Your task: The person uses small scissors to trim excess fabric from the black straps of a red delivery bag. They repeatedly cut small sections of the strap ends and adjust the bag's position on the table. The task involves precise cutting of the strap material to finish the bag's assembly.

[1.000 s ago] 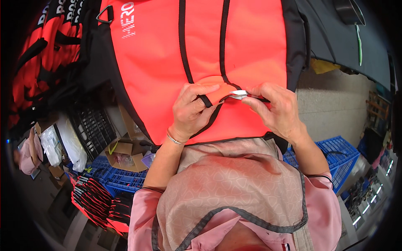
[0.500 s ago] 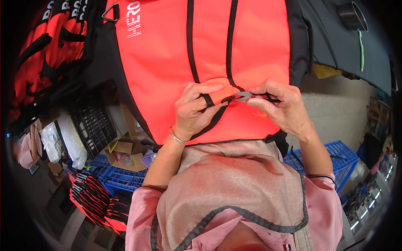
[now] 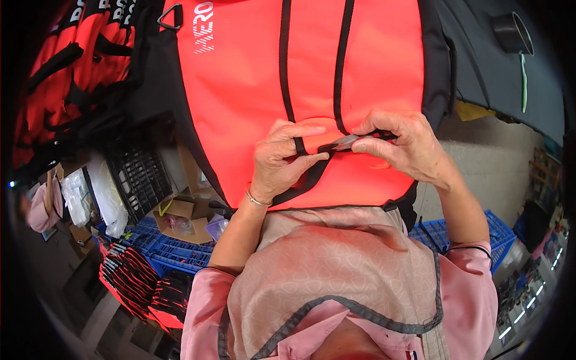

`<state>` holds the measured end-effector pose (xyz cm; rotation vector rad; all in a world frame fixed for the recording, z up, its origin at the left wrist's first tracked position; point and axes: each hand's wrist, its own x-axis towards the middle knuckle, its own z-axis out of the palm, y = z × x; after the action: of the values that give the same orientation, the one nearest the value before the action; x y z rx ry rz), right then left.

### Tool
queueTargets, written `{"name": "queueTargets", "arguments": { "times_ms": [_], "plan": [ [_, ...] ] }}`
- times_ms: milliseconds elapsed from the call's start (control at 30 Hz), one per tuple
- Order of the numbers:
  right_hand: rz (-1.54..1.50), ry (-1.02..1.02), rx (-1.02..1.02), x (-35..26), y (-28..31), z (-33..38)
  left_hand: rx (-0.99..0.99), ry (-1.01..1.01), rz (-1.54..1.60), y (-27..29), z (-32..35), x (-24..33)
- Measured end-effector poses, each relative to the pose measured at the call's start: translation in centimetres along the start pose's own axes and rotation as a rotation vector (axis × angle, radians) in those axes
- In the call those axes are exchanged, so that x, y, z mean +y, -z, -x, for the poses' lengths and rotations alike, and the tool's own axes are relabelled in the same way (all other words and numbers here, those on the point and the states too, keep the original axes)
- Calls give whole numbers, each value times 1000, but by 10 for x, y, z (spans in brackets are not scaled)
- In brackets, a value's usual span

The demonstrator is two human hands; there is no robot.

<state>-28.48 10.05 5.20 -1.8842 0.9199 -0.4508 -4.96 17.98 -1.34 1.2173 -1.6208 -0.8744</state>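
A large bright orange-red bag (image 3: 234, 102) with black sides lies in front of me, and two black trim strips run down its face. My left hand (image 3: 279, 159) pinches a raised fold of the orange fabric with its black trim (image 3: 313, 175) between thumb and fingers. My right hand (image 3: 411, 147) is closed on small thread snips (image 3: 345, 143). Their grey blades point left and meet the black trim beside my left fingertips. Most of the snips' handle is hidden in my right hand.
On the grey surface at right lie a dark cup (image 3: 513, 33) and a green-white stick (image 3: 524, 84). Similar red-black bags (image 3: 78, 66) hang at left. Blue crates (image 3: 174, 255) stand low on both sides, with an open cardboard box (image 3: 186, 225) on the left one.
In the picture, the bag has shifted slightly right and down. The snips' blades now lie closer to the trim and my left fingers. Both hands keep their grips.
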Motion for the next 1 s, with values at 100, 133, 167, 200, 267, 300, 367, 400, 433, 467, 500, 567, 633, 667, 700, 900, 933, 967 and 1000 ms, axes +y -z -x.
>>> {"name": "queueTargets", "arguments": {
  "times_ms": [100, 133, 167, 200, 267, 300, 367, 400, 433, 467, 500, 567, 633, 667, 700, 900, 933, 967, 1000],
  "plan": [
    [-10, -129, -95, -4, 4, -5, -19, 15, -12, 1, 1, -1],
    [-4, -99, -88, -3, 4, -5, -27, 21, -10, 1, 1, -1],
    [2, -68, -80, 0, 4, -6, -35, 28, -9, 1, 1, -1],
    [8, -38, -72, 2, 3, -6, -38, 32, -3, 1, 1, -2],
    [-124, -151, -91, 1, 5, -6, -40, 42, 9, 1, 1, -4],
    [-189, -208, -100, 0, 5, -5, -39, 46, 17, 1, 1, -3],
    [-233, -219, -60, 1, 5, -4, -35, 55, 33, 1, 0, -2],
    [-255, -224, -40, 1, 5, -4, -36, 53, 31, 1, 0, -3],
    [-204, -198, -52, 2, 4, -3, -38, 50, 28, 1, 0, -3],
    [-153, -173, -63, 3, 2, -3, -41, 48, 26, 0, 0, -4],
    [-102, -147, -74, 4, 1, -3, -43, 52, 26, 1, 0, -5],
    [-59, -64, -71, 4, 0, -4, -48, 60, 30, 1, 1, -6],
    [-89, -79, -83, 4, -1, -6, -38, 53, 31, -1, 1, -6],
    [-141, -136, -96, 4, -1, -6, -33, 50, 31, -1, 2, -6],
    [-193, -193, -110, 3, 0, -6, -26, 60, 33, -1, 3, -6],
    [-138, -85, -28, 11, 1, 1, -16, 59, 43, -3, 1, -7],
    [-130, -124, -55, 9, 3, 0, -18, 61, 43, -2, 1, -8],
    [-123, -163, -83, 5, 5, -2, -21, 63, 43, -2, 2, -8],
    [-115, -202, -111, 4, 6, -3, -19, 61, 43, -2, 3, -9]
  ]
}}
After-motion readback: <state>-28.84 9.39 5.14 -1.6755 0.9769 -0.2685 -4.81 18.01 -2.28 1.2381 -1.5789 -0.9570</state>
